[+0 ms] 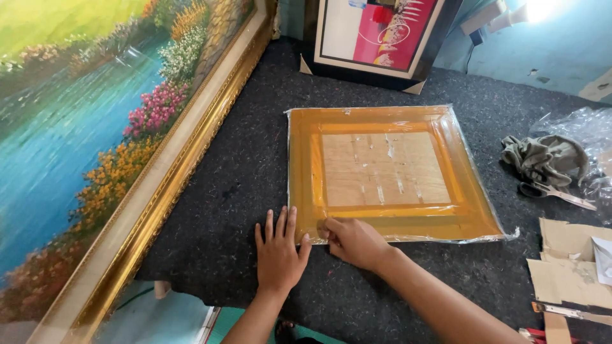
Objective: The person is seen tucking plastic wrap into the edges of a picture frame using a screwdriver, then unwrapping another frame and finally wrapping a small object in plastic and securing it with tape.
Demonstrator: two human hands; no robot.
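Note:
A square golden-yellow picture frame [389, 172] wrapped in clear plastic film lies back side up on the dark felt table [242, 159]. A pale wooden backing board [382, 169] fills its middle. My left hand [279, 251] lies flat, fingers spread, on the felt at the frame's near left corner, its thumb touching the edge. My right hand [354, 241] is beside it, fingertips pinching the plastic film at the frame's near edge.
A large gold-framed landscape painting [95, 140] leans along the left side. A dark-framed red and white picture [376, 35] stands at the back. On the right lie a crumpled cloth [545, 158], scissors [558, 194], cardboard pieces [567, 267], clear plastic [583, 127] and a cutter knife [567, 312].

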